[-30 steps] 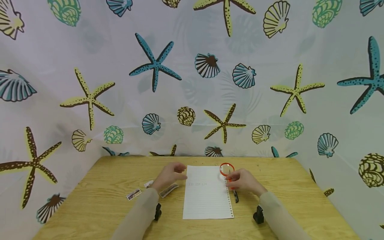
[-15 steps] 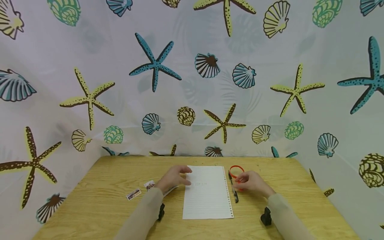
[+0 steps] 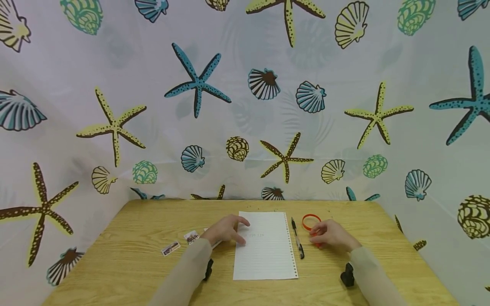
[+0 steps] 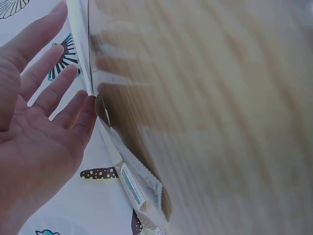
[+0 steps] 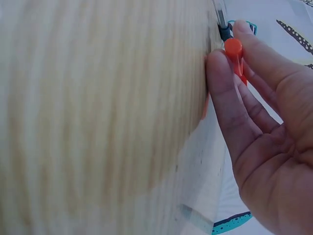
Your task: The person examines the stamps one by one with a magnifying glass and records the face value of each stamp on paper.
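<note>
My left hand (image 3: 228,229) lies open with straight fingers, its fingertips on the left edge of a lined white sheet (image 3: 266,250) with a short line of writing. The left wrist view shows the same open palm (image 4: 39,122) beside the sheet's edge (image 4: 83,54). My right hand (image 3: 332,234) rests on the table right of the sheet and pinches the orange handle (image 5: 234,51) of a small magnifying glass. Its orange ring (image 3: 311,222) lies flat on the wood beyond my fingers. A black pen (image 3: 297,243) lies between the sheet and this hand.
Small picture cards (image 3: 170,247) (image 3: 191,236) lie on the wooden table (image 3: 126,263) left of my left hand; one more (image 4: 137,188) shows in the left wrist view. A seashell-print curtain (image 3: 245,106) closes in the back and both sides.
My right hand has carried the magnifying glass from the sheet's top right corner rightwards past the pen and down to the table. My left hand has slid right onto the sheet's edge.
</note>
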The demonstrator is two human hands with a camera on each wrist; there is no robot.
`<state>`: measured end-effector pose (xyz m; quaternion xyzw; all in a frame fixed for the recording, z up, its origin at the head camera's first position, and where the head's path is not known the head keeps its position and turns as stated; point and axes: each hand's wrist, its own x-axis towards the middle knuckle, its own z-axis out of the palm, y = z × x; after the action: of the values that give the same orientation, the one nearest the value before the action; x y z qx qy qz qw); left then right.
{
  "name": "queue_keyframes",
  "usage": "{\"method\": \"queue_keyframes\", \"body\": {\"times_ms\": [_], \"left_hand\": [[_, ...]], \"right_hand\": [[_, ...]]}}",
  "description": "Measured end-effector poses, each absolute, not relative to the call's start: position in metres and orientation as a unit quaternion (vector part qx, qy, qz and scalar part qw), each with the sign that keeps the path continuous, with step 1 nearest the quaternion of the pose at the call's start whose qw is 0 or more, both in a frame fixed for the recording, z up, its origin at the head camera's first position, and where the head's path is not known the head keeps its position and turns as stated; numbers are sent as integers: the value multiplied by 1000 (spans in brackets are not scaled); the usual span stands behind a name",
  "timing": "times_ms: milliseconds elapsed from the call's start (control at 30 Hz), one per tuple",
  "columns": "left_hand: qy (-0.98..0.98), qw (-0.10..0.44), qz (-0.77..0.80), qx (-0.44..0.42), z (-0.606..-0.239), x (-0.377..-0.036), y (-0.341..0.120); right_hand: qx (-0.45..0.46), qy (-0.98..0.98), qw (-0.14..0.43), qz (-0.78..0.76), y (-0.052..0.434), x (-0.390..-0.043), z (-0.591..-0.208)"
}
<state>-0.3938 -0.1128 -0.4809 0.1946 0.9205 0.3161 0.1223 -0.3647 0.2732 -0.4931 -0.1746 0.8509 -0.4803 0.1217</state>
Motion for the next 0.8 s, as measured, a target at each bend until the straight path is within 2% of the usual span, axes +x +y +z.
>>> {"method": "queue_keyframes", "body": {"times_ms": [367, 800], "left_hand": [[912, 161, 327, 186, -481, -390, -112], [915, 166, 322, 179, -481, -388, -113]], "right_hand": [[-150, 868, 143, -451, 278, -368, -490], [-158, 871, 166, -434, 277, -373, -487]]}}
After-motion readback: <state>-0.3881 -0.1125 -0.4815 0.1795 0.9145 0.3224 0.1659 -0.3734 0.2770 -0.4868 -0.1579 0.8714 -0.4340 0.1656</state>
